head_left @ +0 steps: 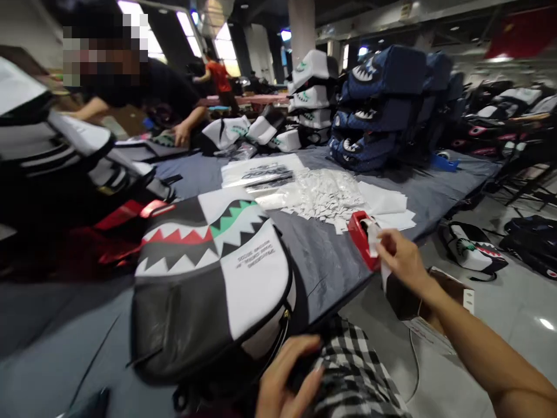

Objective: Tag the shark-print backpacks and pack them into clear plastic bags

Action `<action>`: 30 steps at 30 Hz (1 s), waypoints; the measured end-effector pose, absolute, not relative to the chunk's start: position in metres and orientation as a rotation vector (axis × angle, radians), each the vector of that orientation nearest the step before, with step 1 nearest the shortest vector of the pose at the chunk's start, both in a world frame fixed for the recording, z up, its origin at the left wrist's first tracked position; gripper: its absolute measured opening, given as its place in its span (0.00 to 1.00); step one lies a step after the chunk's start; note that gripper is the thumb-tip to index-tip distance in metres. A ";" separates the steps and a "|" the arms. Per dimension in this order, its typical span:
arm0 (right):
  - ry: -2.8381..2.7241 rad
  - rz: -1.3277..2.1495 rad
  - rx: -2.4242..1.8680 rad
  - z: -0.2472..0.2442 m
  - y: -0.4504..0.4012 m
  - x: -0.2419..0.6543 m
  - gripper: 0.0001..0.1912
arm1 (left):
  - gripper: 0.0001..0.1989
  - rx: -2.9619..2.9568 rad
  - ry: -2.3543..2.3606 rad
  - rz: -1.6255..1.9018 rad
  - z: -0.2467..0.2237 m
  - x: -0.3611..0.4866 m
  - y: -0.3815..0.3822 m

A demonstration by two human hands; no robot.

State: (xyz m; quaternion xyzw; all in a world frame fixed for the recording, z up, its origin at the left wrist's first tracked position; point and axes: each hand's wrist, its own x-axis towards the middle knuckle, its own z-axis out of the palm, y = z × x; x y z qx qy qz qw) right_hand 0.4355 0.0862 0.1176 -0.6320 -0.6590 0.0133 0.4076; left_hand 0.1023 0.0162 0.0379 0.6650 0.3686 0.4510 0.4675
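A black-and-white backpack [183, 302] with a red and green shark-tooth print lies in front of me on the dark cloth. My left hand [287, 380] is beside its lower right edge, fingers bent but apart, with nothing seen in them. My right hand [402, 261] reaches to a red tape dispenser [360, 241] near the table's right edge. Its thumb and fingers pinch the end of a whitish strip of tape [373, 238] at the dispenser. A heap of small white tags [328, 194] in clear plastic lies just behind the dispenser.
White sheets [389, 203] and flat plastic bags [261, 171] lie mid-table. Stacked blue backpacks [383, 104] and white ones [311, 96] stand behind. A co-worker [165, 87] leans in at the left by more bags. An open cardboard box [435, 302] stands below the right edge.
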 end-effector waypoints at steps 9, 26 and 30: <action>-1.940 0.590 -1.086 0.079 0.009 0.274 0.16 | 0.22 0.750 1.093 1.180 0.052 0.133 0.014; -2.223 1.224 -0.196 0.091 0.056 0.231 0.37 | 0.23 1.728 0.728 0.984 0.085 0.027 -0.026; -2.237 1.394 -0.223 0.105 0.058 0.232 0.30 | 0.23 1.634 0.854 0.885 0.101 0.034 -0.029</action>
